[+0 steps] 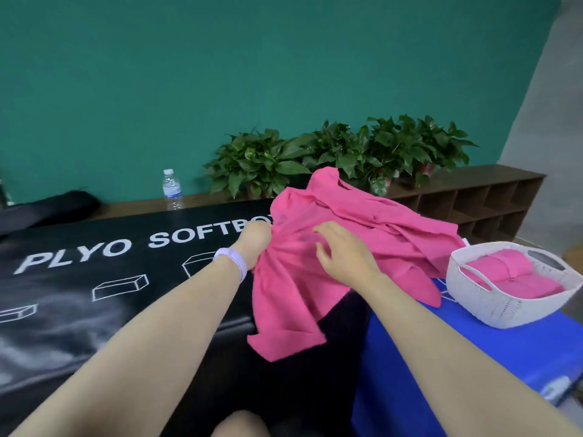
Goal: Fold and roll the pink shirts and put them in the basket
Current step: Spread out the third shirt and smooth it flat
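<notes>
A crumpled pink shirt (293, 298) hangs lifted over the black padded box. My left hand (255, 244) grips a bunch of its cloth at the left edge; the fingers are hidden in the fabric. My right hand (344, 250) hovers over the shirt's middle with its fingers spread and relaxed. More loose pink shirts (378, 216) lie heaped behind it. A white woven basket (473, 298) at the right holds rolled pink shirts (511, 275).
The black box (94, 279) carries white lettering and spreads to the left. A blue mat (473, 357) lies under the basket. A water bottle (172, 189), potted plants (331, 156) and a brown shelf unit (492, 200) stand along the green wall.
</notes>
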